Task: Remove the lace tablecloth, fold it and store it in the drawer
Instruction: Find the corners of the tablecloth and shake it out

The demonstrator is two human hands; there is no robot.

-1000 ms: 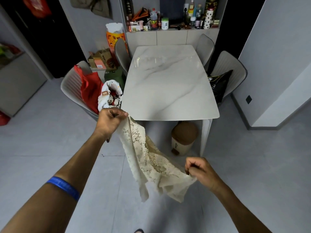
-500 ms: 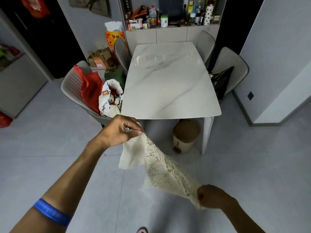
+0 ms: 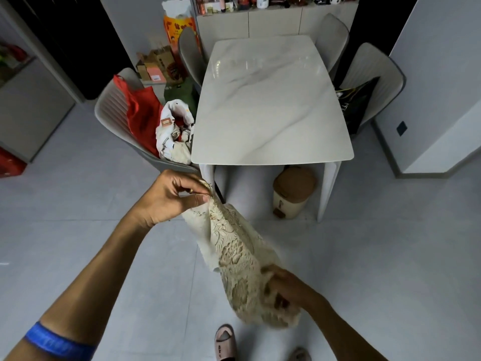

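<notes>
Plainly, the lace tablecloth (image 3: 234, 246) is off the table (image 3: 270, 100) and hangs in the air between two hands, bunched into a loose rope rather than a flat fold. Left hand (image 3: 171, 196) pinches the upper end between thumb and curled fingers, just in front of the table's near edge. Right hand (image 3: 289, 287) is lower and closer to the body, fingers curled into the bundled lower end; part of that hand is wrapped in lace, so the exact hold is hard to read. Risks as I judge them: the bottom of the cloth sags low over the floor near a pink slipper (image 3: 226, 342), so it could brush the tiles or be trodden on; open lace can snag on a finger and pull; folding in mid-air with edges unmatched would likely give a crooked bundle. Marble-look tabletop is glossy and bare where visible, a good place to lay it flat. Grey tile floor, pale walls. Chair (image 3: 114, 113) to the left carries a red bag (image 3: 141, 113) and a white bag (image 3: 174, 131). Small bin (image 3: 291, 194) under the table. Cluttered sideboard (image 3: 273, 19) at the far end; no open drawer in sight.
</notes>
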